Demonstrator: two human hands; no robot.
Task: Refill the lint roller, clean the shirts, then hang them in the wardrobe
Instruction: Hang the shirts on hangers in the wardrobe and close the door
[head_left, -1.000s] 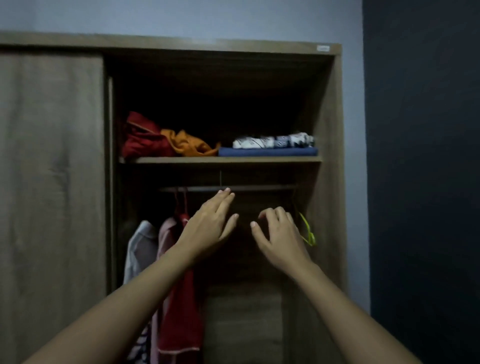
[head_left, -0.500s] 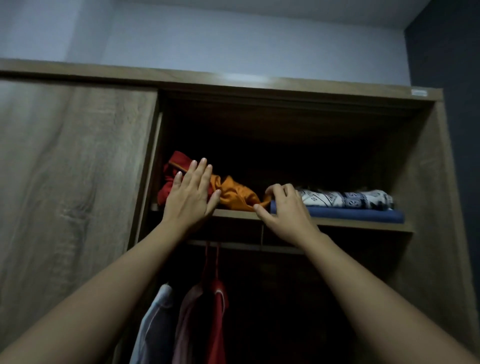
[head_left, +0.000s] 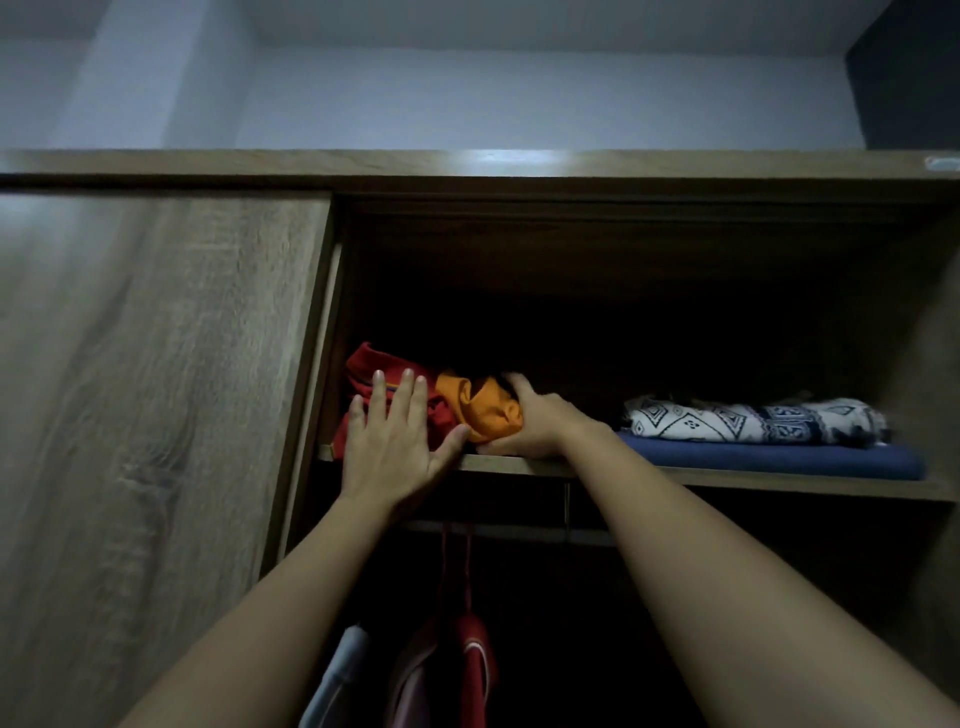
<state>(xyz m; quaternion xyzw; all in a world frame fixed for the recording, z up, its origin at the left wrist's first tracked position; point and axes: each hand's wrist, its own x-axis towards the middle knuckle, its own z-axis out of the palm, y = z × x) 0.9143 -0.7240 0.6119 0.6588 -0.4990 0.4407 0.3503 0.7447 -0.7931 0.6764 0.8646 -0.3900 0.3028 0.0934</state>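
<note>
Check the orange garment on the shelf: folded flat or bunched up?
Bunched up: the orange garment is crumpled, gripped by the right hand, unlike the flat blue fabric farther right.

Matt grained wood wardrobe (head_left: 156, 415); cloth shirts (head_left: 483, 410)

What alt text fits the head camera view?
Two bare hands reach onto a wardrobe shelf: the right hand grips an orange garment while the left hand rests flat on a red garment. A patterned cloth lies on a blue cloth farther right; shirts hang below.
</note>
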